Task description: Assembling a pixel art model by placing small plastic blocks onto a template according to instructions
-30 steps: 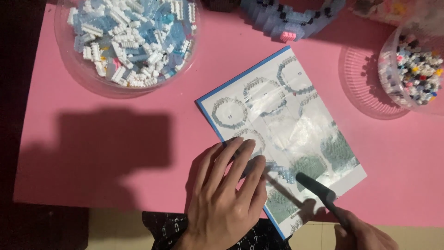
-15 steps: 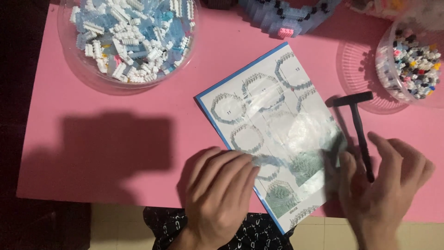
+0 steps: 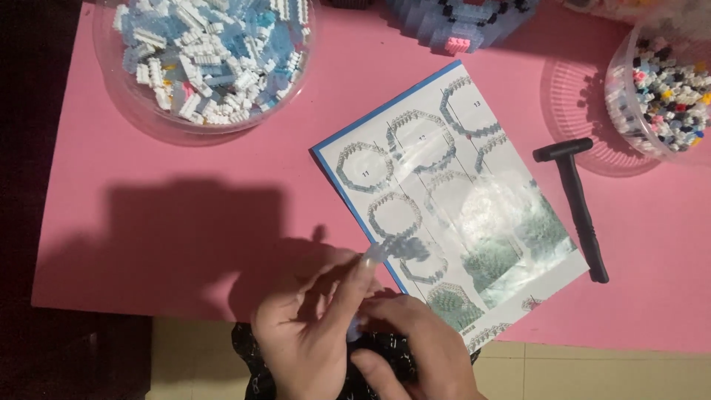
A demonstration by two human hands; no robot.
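Hammer [image 3: 576, 204] now apart from hands [image 3: 355, 341].

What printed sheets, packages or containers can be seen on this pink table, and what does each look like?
Instruction sheet: centre of the table, tilted rectangle, white with a blue edge, showing ring-shaped build diagrams.
Left tub: top left, round, clear, filled with white and pale blue bricks.
Right tub: right edge, round, clear, holding mixed-colour bricks.
No screens or signs.
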